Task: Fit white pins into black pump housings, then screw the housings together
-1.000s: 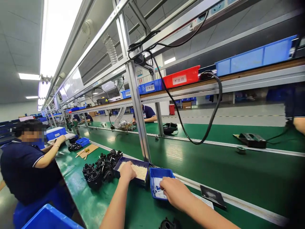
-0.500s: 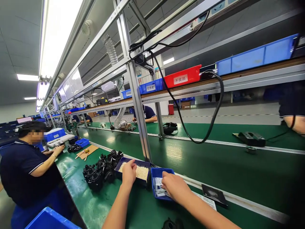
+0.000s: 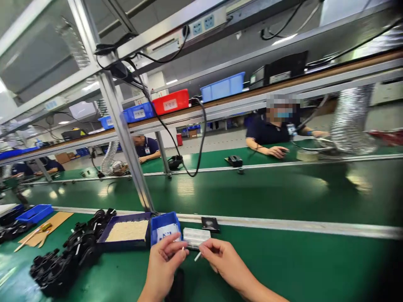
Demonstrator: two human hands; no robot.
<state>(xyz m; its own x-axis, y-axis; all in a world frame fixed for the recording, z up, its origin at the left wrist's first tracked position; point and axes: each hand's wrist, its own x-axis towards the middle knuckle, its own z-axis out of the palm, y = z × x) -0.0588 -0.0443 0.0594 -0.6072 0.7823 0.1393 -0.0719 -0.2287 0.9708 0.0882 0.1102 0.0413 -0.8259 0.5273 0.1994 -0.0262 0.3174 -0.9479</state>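
My left hand [image 3: 165,262] pinches a tiny pale piece [image 3: 183,248] between thumb and fingertips. Close by on the right, my right hand [image 3: 225,262] holds a small white stick [image 3: 197,256], its free end pointing down and left. The two hands are apart, over the green bench in front of a blue bin [image 3: 165,218] with white pieces inside. Left of that bin is a dark tray [image 3: 124,245] filled with small cream-coloured pieces. A black part [image 3: 176,285] lies below my hands, partly hidden by the left one.
Black moulded parts [image 3: 75,251] are heaped at the left. White packs [image 3: 197,237] and a flat black square [image 3: 210,224] lie beyond my hands. A metal post [image 3: 126,142] rises behind the trays. Across the bench, a person's hand [image 3: 278,152] rests on the green surface.
My hands have left the cream-piece tray and the blue bin and come together nearer me, each with a small piece. The view has swung to the right.
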